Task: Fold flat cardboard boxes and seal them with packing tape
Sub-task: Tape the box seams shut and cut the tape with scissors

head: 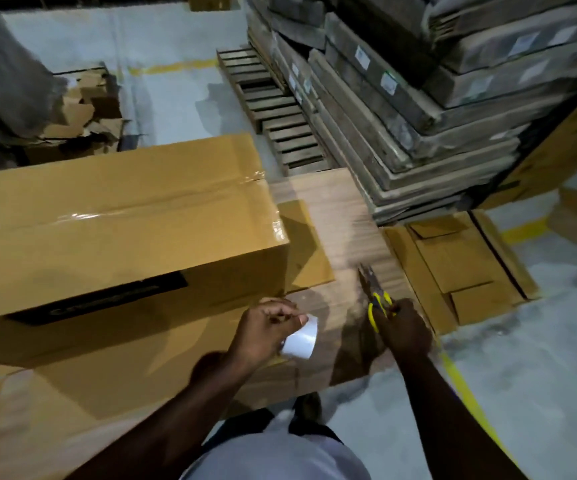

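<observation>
fingers of the left hand (266, 327) are curled around a roll of packing tape (299, 341), which looks white and shiny; the roll sits under the palm, just above the flat cardboard. the right hand (403, 329) is closed around the yellow handles of a pair of scissors (377, 299), and the blades point away from the person, up and a little to the left. the blades are blurred, so it is not possible to tell if they are apart or together.

both hands are over a stack of flat cardboard sheets (335, 216) that lies low in front of the person. on the left part of this stack stands a folded cardboard box (114, 216), long and brown. a strip of clear tape (134, 207) runs along the seam on its top and goes down over the right end, where it looks wrinkled. on the near side of the box there is a dark printed panel, too blurred to read.

to the right of the hands, more flat cardboard pieces (453, 268) lie on the grey floor (529, 375), next to a yellow line (460, 382). behind them rises a tall pile of wrapped flat packs (418, 105) with small white labels, and beside it a wooden pallet (276, 112). far left, torn cardboard scraps (83, 116) lie in a heap.
</observation>
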Demonstrator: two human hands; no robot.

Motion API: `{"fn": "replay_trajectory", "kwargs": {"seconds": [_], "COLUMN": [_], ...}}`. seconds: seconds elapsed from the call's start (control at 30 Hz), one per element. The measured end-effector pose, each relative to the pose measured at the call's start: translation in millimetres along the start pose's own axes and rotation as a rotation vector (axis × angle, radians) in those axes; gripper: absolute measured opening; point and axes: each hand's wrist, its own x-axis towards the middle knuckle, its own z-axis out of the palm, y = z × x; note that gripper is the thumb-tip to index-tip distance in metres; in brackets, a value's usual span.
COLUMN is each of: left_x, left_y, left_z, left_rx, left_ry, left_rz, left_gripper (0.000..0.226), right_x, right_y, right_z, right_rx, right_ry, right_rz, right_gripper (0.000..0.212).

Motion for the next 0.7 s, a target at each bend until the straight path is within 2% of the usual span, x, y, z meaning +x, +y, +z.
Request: {"fn": "replay_trajectory", "kwargs": {"seconds": [0.2, 0.3, 0.37, 0.4, 0.47, 0.5, 0.53, 0.57, 0.63, 0.67, 0.7], "left_x": [40.0, 58.3, 69.7, 74.5, 81.8, 84.5, 86.5, 88.2, 88.7, 88.2, 89.2], "left_y": [22.7, 29.4, 33.3, 35.0, 35.7, 35.0, 35.0, 33.7, 34.9, 36.5, 35.5], "left_z": [54.6, 72.6, 84.6, 90.8, 104.1, 110.3, 116.3, 121.0, 127.8, 129.1, 128.8], "left_rx": [-0.08, -0.156, -0.212, -0.243, -0.301, -0.327, -0.361, -0.406, -0.523, -0.564, -0.58], "left_ry": [0.142, 0.201, 0.234, 0.25, 0.276, 0.286, 0.283, 0.257, 0.151, 0.091, 0.038], "left_rz": [-0.148, -0.219, -0.272, -0.293, -0.341, -0.374, -0.424, -0.486, -0.61, -0.641, -0.646], "left_gripper": [0.005, 0.005, 0.005, 0.006, 0.006, 0.005, 0.004, 0.005, 0.012, 0.015, 0.019], "right_x": [28.1, 32.5, 36.8, 36.0, 22.2, 10.2, 0.8, -6.4, -16.5, -17.2, -18.0], "right_y": [0.5, 0.6, 12.6, 13.5, 3.8, -8.1, -14.6, -19.9, -19.8, -11.4, -7.9], "right_z": [1.8, -3.0, 2.5, -2.0, -17.2, -27.4, -29.9, -31.2, -28.2, -22.9, -24.0], "right_rx": [-0.137, -0.117, -0.144, -0.121, 0.134, 0.323, 0.433, 0.519, 0.527, 0.526, 0.564], "right_ry": [-0.042, -0.099, -0.059, -0.009, -0.011, -0.08, -0.184, -0.266, -0.314, -0.318, -0.336], "right_rz": [-0.14, -0.197, -0.321, -0.395, -0.49, -0.473, -0.461, -0.436, -0.417, -0.426, -0.411], "right_gripper": [0.045, 0.055, 0.063, 0.059, 0.034, 0.021, 0.018, 0.025, 0.052, 0.056, 0.05]}}
